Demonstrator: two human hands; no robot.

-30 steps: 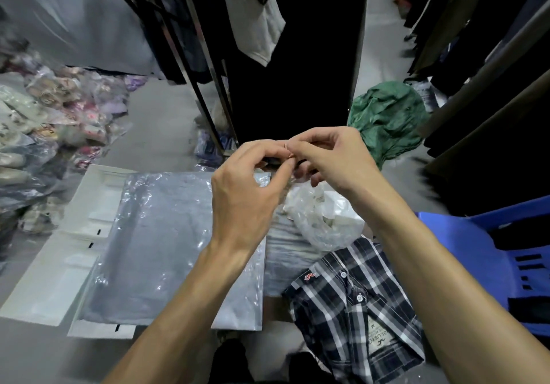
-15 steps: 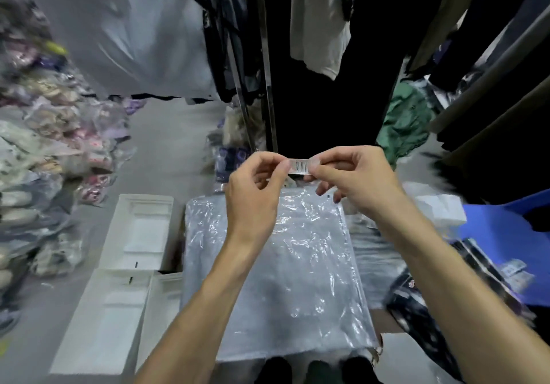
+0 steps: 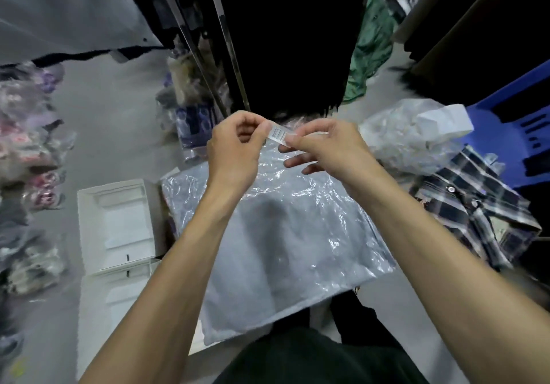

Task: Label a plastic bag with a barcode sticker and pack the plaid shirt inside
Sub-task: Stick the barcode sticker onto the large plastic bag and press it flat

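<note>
Both hands are holding the barcode sticker (image 3: 279,133) up above the plastic bag (image 3: 285,235).

The left hand (image 3: 235,151) and right hand (image 3: 327,148) are each pinching one end between thumb and fingertip; the plaid shirt (image 3: 476,205) is lying right of the bag, beside a blue chair (image 3: 512,133).

Both forearms are bare all the way up, no sleeves in view, no watch, rings or bands on the left hand (image 3: 235,148) or right hand (image 3: 330,145). Nails look short and plain. Dark, blackish clothing (image 3: 312,360) covers the lap at the bottom edge.
</note>
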